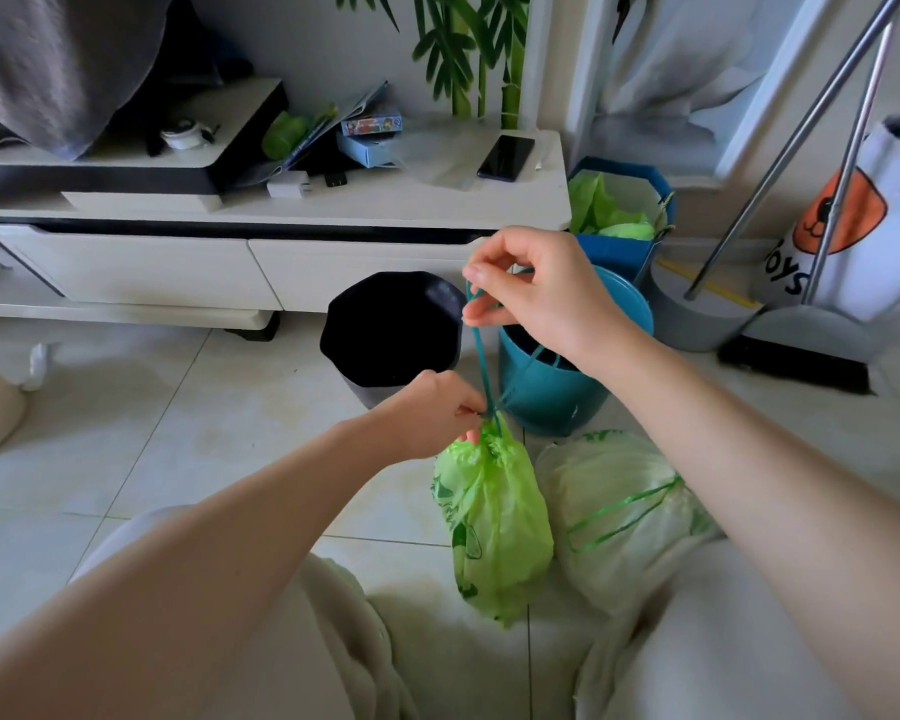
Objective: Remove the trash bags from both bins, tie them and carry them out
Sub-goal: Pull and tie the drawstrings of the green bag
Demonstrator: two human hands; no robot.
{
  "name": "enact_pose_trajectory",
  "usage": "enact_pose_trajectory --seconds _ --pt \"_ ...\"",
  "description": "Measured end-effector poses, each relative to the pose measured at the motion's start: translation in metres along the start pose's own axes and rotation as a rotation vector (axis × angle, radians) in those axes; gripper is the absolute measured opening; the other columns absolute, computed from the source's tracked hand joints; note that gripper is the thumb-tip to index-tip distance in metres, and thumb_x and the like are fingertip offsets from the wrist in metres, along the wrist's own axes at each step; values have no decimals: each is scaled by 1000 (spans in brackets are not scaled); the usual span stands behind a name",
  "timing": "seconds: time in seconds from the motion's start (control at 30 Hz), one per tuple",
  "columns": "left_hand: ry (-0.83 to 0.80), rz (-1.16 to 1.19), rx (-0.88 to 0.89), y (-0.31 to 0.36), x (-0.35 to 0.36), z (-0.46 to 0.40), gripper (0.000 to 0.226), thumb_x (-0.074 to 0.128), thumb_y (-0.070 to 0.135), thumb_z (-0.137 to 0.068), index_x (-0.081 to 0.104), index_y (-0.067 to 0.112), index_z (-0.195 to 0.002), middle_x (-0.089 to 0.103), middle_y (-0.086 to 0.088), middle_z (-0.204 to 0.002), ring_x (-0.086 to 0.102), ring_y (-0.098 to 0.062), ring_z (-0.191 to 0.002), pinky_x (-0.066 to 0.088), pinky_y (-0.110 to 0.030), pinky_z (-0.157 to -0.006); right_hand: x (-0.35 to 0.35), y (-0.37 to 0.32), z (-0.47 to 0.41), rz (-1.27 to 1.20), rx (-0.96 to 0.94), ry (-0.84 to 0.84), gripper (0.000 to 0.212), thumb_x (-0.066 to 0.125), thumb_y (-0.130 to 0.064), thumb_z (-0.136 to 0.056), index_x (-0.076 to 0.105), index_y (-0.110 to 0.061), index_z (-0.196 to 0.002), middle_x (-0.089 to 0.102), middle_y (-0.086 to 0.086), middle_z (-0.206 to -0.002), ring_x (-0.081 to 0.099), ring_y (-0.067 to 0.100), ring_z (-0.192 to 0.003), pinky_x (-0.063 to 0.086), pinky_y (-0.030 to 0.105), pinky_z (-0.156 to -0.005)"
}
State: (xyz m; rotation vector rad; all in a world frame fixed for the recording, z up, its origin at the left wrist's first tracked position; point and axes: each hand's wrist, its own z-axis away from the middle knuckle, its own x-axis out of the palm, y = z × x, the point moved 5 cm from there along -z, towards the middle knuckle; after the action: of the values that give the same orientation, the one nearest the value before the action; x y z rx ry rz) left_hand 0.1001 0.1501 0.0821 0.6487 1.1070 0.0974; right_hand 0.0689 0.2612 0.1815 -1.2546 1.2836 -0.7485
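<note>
Pinching drawstring (481, 350), right hand (533, 293) raised, left hand (437, 418) low

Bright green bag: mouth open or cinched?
Cinched. The green bag neck is gathered tight where the left hand pinches it; right hand pulls the drawstring taut.

A bright green printed bag (494, 522), a paler whitish-green bag (619, 517), a teal bin (552, 392), a black bin (391, 330).
</note>
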Motion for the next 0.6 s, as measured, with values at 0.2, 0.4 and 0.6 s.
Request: enact_pose_trajectory --seconds 0.2,0.4,0.6 --pt "85 220 -49 2 3 -6 21 64 24 -84 75 13 -70 70 4 -65 66 -8 -67 53 -21 -66 11 -4 2 -157 -2 -91 10 59 -3 -91 63 6 -91 60 11 -81 70 18 -65 60 29 -67" --pt "66 419 -129 6 -2 -2 25 68 29 -86 78 11 -73 72 -4 -66 58 -7 -58 46 -18 -54 -4 20 1 -248 133 102 15 51 -14 -96 63 -7 -89 65 8 -78 65 20 -66 60 38 -67" --pt "116 608 -164 2 -15 4 26 64 25 -90 74 6 -75 73 5 -62 56 -1 -51 52 -17 -56 8 70 13 486 324 -253 37 42 -40 -96 63 -11 -87 71 5 -83 67 19 -66 56 38 -75"
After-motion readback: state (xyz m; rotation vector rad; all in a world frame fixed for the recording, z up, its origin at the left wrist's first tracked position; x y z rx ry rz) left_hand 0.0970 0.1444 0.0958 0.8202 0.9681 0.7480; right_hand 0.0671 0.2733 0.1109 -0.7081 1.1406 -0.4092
